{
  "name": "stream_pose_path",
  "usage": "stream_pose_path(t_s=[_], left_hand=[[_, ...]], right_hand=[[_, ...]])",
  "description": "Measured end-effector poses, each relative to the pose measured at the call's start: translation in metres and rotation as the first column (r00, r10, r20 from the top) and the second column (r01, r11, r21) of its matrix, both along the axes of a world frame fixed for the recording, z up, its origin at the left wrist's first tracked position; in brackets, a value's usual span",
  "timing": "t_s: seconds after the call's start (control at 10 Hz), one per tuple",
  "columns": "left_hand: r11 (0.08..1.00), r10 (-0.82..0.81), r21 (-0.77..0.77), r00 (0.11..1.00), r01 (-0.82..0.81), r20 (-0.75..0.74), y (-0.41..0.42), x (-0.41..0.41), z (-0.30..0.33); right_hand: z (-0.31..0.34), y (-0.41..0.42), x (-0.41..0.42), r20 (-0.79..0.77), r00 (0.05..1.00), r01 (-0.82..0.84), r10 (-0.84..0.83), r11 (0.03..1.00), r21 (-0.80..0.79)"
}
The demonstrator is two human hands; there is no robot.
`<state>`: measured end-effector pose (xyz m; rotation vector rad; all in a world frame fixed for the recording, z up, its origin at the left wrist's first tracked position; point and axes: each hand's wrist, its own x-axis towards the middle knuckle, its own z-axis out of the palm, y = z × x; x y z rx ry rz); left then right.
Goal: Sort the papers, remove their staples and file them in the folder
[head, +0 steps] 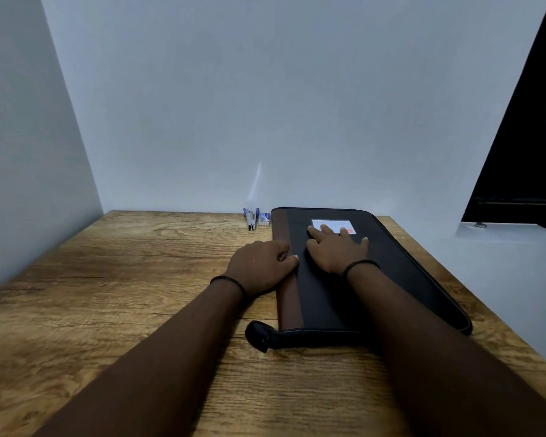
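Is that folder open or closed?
Closed. The folder lies flat on the desk, cover down. The right hand rests flat on top; the left hand grips its brown edge.

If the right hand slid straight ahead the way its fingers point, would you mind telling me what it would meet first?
The right hand lies flat on the black and brown zip folder; its fingertips already touch the white label, with the pale wall probably next.
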<state>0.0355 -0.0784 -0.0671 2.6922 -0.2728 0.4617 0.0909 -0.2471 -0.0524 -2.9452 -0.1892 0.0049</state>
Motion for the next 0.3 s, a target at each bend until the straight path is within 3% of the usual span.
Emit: stream_pose_path(t_s=[0.1, 0.2, 0.3], left_hand=[[1.000, 0.021, -0.006, 1.000, -0.021, 0.016, 0.001, -0.003, -0.001], [0.997, 0.081, -0.014, 0.994, -0.080, 0.070, -0.003, -0.009, 0.000], [0.990, 0.142, -0.014, 0.978, -0.141, 0.156, -0.004, -0.018, 0.002]], right_hand=[[0.000, 0.003, -0.002, -0.013, 1.000, -0.012, 0.012, 1.000, -0.013], [0.002, 0.004, -0.003, 0.096, 0.995, 0.003, -0.008, 0.998, 0.056], [0.003, 0.005, -0.013, 0.421, 0.906, 0.014, -0.036, 0.998, 0.056]])
